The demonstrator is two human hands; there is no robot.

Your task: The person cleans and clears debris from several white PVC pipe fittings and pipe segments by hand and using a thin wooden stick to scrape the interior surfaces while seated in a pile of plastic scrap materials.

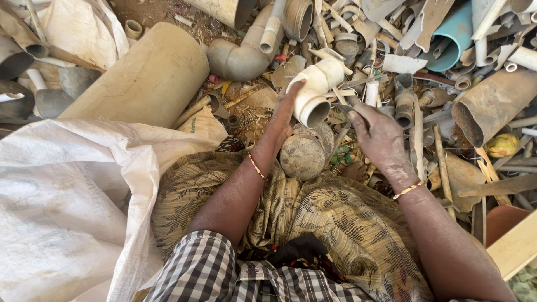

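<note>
My left hand (284,114) grips a cream plastic pipe elbow fitting (316,89) and holds it up above the scrap heap, its open end facing me. My right hand (378,134) hovers just right of the fitting, with its fingers closed around a small dark piece that I cannot identify. Below the fitting lies a round, dirt-caked cap (302,155), close to my left wrist. Both wrists carry thin bangles. My lap is covered by patterned olive cloth (335,218).
A large white woven sack (67,201) spreads at my left. A big tan pipe (142,78) lies behind it, with a grey elbow pipe (240,56) beyond. Several broken pipes, fittings and strips fill the right, including a blue pipe (453,39) and a rusty brown tube (492,103).
</note>
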